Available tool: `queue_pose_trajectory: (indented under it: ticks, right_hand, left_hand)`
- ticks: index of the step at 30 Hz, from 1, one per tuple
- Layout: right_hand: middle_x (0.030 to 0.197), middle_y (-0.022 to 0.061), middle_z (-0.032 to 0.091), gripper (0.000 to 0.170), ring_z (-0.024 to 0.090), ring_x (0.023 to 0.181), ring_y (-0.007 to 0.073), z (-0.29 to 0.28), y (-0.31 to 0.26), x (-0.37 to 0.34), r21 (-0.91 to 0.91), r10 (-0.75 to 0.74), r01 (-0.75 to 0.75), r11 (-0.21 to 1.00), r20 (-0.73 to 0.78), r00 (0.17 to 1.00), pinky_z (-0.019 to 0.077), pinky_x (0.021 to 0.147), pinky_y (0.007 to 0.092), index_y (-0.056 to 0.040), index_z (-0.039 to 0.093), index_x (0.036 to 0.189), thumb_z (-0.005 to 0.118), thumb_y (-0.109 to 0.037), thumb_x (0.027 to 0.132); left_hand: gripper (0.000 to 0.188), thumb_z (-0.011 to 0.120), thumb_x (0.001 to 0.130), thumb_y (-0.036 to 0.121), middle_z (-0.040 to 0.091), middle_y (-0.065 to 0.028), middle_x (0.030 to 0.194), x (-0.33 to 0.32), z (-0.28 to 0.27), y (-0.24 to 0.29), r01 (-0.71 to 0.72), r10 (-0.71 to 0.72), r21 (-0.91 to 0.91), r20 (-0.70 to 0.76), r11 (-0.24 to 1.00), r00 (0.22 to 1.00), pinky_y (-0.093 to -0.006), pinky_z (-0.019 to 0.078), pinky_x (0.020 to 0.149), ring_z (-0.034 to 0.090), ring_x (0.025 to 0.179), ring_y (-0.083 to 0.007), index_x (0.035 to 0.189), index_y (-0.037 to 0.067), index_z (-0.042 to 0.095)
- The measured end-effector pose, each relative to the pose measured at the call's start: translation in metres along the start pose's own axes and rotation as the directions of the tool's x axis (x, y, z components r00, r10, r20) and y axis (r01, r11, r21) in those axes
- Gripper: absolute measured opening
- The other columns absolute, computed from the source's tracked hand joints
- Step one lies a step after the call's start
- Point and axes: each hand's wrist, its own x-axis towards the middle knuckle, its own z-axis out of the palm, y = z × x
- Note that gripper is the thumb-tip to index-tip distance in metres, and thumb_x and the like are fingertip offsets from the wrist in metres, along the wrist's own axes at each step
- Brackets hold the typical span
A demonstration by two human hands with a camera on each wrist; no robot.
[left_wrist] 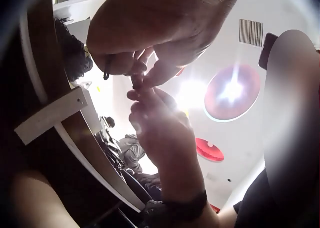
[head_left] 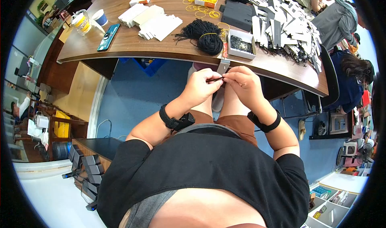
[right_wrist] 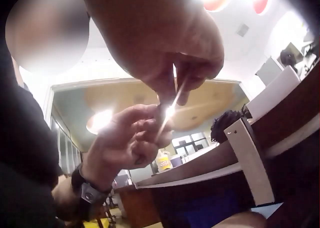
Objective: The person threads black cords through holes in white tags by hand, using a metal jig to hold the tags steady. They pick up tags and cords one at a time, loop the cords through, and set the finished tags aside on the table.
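Note:
Above the lap, just off the table edge, the left hand [head_left: 201, 86] and right hand [head_left: 246, 84] meet at their fingertips. A thin black cord [head_left: 216, 79] is pinched between them; a small dark loop [left_wrist: 106, 69] of it shows beside the left hand [left_wrist: 155, 25] in the left wrist view. The right hand [left_wrist: 167, 138] grips the cord's other part with thumb and fingers, which hide most of it. Just beyond the fingertips, a pale tag [head_left: 223, 67] with a small hole [right_wrist: 234, 132] juts over the table edge.
On the table [head_left: 169, 51] lie a black cord bundle [head_left: 210, 42], an open box of small black pieces [head_left: 241, 45], white card stacks [head_left: 150, 21], a phone [head_left: 108, 37], yellow bands [head_left: 207, 12] and a heap of tags [head_left: 281, 23]. Cups stand at the left; people are at the right.

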Motion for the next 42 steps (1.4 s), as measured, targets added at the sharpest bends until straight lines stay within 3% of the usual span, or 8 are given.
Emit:
queue_pose_trajectory:
  ticks: [7,12,16,19,22,26,33,42]
  right_hand:
    - [0.075,0.0106,0.058,0.009,0.058,0.068,0.0234,-0.01,0.001,0.006,0.238,0.155,-0.22,0.946,0.265,0.952,0.0473,0.063,0.0299,-0.0002,0.062,0.08,0.067,-0.004,0.073]
    - [0.074,0.01,0.056,0.009,0.055,0.064,0.0203,-0.008,0.006,0.004,0.275,0.046,-0.124,0.953,0.274,0.961,0.0457,0.061,0.0286,0.0013,0.058,0.082,0.063,-0.003,0.077]
    - [0.074,0.0059,0.058,0.007,0.053,0.063,0.0144,-0.002,0.014,-0.004,0.419,0.196,-0.342,0.841,0.352,0.915,0.044,0.059,0.0268,0.0013,0.059,0.081,0.06,-0.005,0.081]
    - [0.073,0.0032,0.059,0.009,0.051,0.062,0.0091,-0.001,0.02,-0.004,0.672,0.369,-0.696,0.252,0.598,0.711,0.042,0.056,0.0235,-0.0004,0.061,0.081,0.059,-0.009,0.084]
    - [0.07,0.003,0.059,0.013,0.05,0.058,0.0075,-0.003,0.016,-0.004,0.662,0.395,-0.748,-0.047,0.7,0.594,0.0404,0.053,0.021,-0.0015,0.063,0.084,0.059,-0.013,0.087]
    - [0.07,0.0028,0.059,0.018,0.045,0.051,0.0062,0.002,0.028,-0.008,0.56,0.177,-0.744,-0.364,0.826,0.535,0.0383,0.049,0.0194,-0.0016,0.062,0.082,0.057,-0.017,0.089]
    - [0.065,0.0008,0.055,0.021,0.04,0.046,0.0065,0.004,0.026,-0.01,0.522,0.205,-0.772,-0.364,0.853,0.48,0.0318,0.044,0.0208,-0.0026,0.061,0.078,0.057,-0.02,0.089]
    - [0.06,-0.0002,0.051,0.026,0.038,0.045,0.0069,0.013,0.028,-0.016,0.486,0.171,-0.744,-0.458,0.87,0.463,0.0305,0.042,0.0216,-0.0053,0.059,0.073,0.057,-0.025,0.09]
  left_hand:
    - [0.011,0.064,0.081,0.008,0.055,0.003,0.075,-0.002,0.0,0.004,0.195,-0.179,-0.182,0.099,0.964,0.979,-0.0185,0.0405,0.061,0.047,0.067,-0.003,0.087,-0.001,0.062]
    - [0.01,0.064,0.081,0.006,0.055,0.0041,0.075,-0.005,0.006,-0.001,0.221,-0.199,-0.322,0.1,0.921,0.975,-0.0181,0.0384,0.055,0.046,0.065,-0.002,0.087,0.0,0.06]
    - [0.01,0.064,0.08,0.005,0.055,0.0008,0.073,-0.011,0.009,0.005,-0.002,0.006,0.089,-0.042,0.996,0.999,-0.0203,0.0389,0.053,0.048,0.062,-0.0044,0.087,0.0,0.062]
    - [0.009,0.064,0.079,0.003,0.056,-0.0025,0.072,-0.008,0.009,0.011,-0.199,0.231,0.266,-0.094,0.943,0.969,-0.0213,0.0396,0.053,0.049,0.061,-0.0071,0.087,-0.001,0.064]
    - [0.008,0.063,0.079,0.0,0.056,-0.0046,0.074,-0.006,0.008,0.01,-0.221,0.25,0.223,-0.113,0.949,0.962,-0.022,0.0406,0.054,0.051,0.062,-0.0092,0.087,-0.002,0.065]
    - [0.009,0.063,0.079,-0.001,0.057,-0.0047,0.075,-0.008,0.007,0.01,-0.189,0.198,0.088,-0.112,0.978,0.974,-0.0227,0.0419,0.058,0.053,0.067,-0.0099,0.088,-0.001,0.066]
    - [0.007,0.062,0.083,0.001,0.06,-0.0044,0.081,-0.008,0.009,-0.005,0.004,-0.015,-0.19,-0.058,0.982,0.998,-0.0222,0.0426,0.068,0.055,0.075,-0.0094,0.087,-0.002,0.066]
    - [0.007,0.062,0.085,0.005,0.061,-0.0005,0.078,-0.009,0.013,-0.004,0.146,-0.18,-0.421,-0.041,0.895,0.983,-0.016,0.0389,0.053,0.05,0.064,-0.0029,0.091,0.001,0.063]
